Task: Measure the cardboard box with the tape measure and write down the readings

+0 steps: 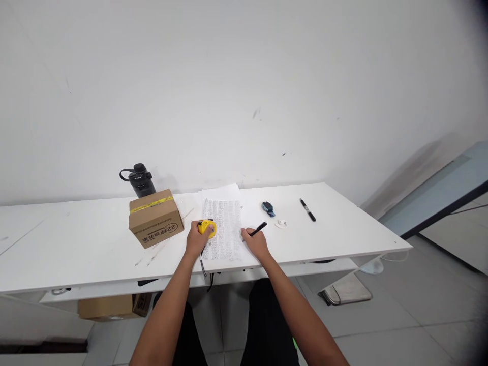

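Observation:
My left hand [197, 239] is closed around a yellow tape measure [208, 227] at the left edge of a sheet of paper [225, 229] covered in writing. A yellow tape strip runs over the top of a small cardboard box [154, 217] to the left of that hand. My right hand [256, 243] grips a black pen [259, 229] at the paper's right edge, with the tip near the sheet. Both hands rest on the white table [343, 229].
A black water bottle [139, 179] stands behind the box against the wall. A blue gadget [268, 208], a small white object [281, 223] and a black marker [307, 209] lie to the right. Another cardboard box [110, 306] sits under the table.

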`<action>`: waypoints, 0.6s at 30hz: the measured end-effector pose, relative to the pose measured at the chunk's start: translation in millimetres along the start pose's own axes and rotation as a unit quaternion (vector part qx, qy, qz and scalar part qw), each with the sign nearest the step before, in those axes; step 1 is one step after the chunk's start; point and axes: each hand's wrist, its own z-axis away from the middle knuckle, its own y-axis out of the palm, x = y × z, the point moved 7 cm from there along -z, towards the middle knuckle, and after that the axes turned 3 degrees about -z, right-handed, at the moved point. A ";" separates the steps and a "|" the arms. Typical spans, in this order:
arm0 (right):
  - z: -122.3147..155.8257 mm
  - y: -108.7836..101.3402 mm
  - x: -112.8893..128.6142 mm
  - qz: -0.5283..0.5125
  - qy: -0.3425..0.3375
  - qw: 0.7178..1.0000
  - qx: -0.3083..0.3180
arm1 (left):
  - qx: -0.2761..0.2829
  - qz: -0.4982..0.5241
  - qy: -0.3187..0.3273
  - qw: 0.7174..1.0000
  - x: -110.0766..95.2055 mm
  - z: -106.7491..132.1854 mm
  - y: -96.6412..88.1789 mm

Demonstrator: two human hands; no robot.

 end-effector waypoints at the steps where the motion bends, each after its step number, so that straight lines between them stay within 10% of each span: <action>1: 0.0 0.4 0.1 0.000 -0.001 1.000 0.003 | 0.000 0.001 0.001 1.000 -0.7 0.4 -0.4; 18: 2.2 -2.4 0.8 0.002 0.005 1.000 -0.006 | 0.001 -0.004 -0.006 1.000 -5.9 3.8 -2.1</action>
